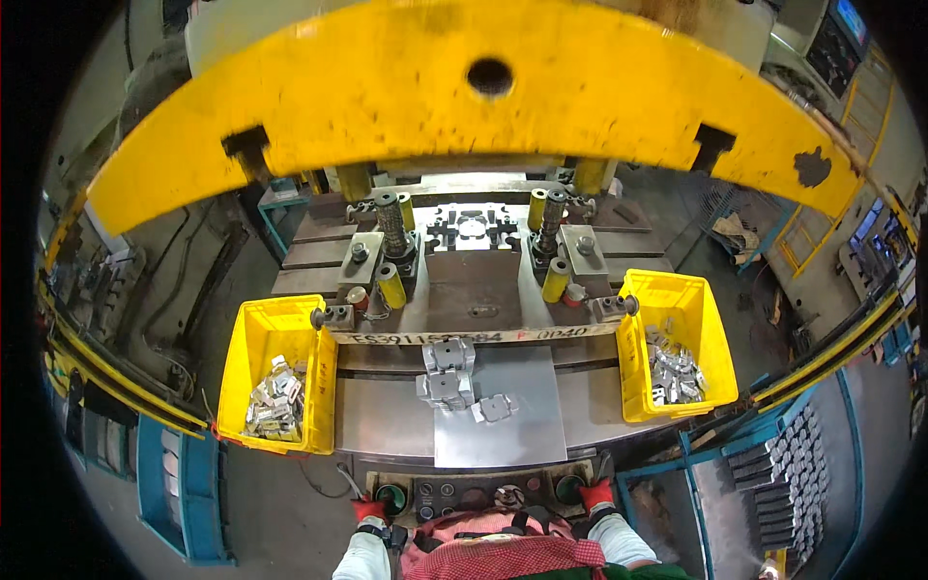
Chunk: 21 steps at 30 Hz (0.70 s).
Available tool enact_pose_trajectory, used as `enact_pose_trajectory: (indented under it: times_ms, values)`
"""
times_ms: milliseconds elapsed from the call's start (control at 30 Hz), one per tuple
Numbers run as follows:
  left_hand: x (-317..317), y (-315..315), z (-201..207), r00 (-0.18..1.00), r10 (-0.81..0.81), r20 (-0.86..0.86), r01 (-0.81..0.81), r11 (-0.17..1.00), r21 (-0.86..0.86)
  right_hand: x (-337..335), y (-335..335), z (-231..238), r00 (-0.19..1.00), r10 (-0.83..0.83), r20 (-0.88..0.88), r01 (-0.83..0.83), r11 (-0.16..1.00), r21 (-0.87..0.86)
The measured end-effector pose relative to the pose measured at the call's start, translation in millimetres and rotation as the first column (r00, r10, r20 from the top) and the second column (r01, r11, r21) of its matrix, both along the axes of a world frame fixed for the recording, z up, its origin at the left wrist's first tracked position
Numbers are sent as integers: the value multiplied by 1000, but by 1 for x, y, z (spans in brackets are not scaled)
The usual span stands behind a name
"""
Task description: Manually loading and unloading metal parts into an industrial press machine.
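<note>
My left hand [368, 509], in a red glove, is at the left end of the press control panel [454, 490], beside a round green-rimmed button recess [391, 498]. My right hand [596, 495], also red-gloved, is beside the matching recess [569, 488] at the panel's right end. Finger shapes are too small and partly hidden to make out. Ahead on the press bed, stacked grey formed metal parts [448, 372] stand at the left edge of a flat metal sheet [517, 416]. One single metal part [495, 408] lies on that sheet. Behind them sits the lower die [474, 280], with a bright cut-out metal piece [472, 228] on it.
Overhead spans the yellow press ram [483, 97]. Yellow bins of small metal pieces stand at left [324, 387] and right [720, 358]. Upright guide posts [391, 224] flank the die. Blue racks stand at lower left [179, 493] and lower right [698, 503], the right one holding stacked parts.
</note>
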<state>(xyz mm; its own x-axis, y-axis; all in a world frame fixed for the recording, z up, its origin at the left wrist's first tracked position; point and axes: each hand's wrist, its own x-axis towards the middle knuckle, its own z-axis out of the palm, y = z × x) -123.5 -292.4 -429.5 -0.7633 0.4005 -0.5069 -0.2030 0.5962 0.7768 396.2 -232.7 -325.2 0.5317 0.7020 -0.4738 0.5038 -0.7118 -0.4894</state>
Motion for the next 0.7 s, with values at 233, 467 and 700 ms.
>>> enact_pose_trajectory:
  times_ms: [233, 467, 700]
  values:
    - [-9, 0, 1, 994, -85, -75, 74, 988, -137, 11, -2, -39, 998, -49, -42, 51, 997, 58]
    - [-7, 6, 16, 947, -236, -219, 188, 957, -219, 8, 0, -21, 997, -47, -66, 50, 998, 44]
    - [0, -25, 52, 935, 22, 353, -45, 997, 57, 21, -14, -61, 925, -282, -256, 362, 857, 368]
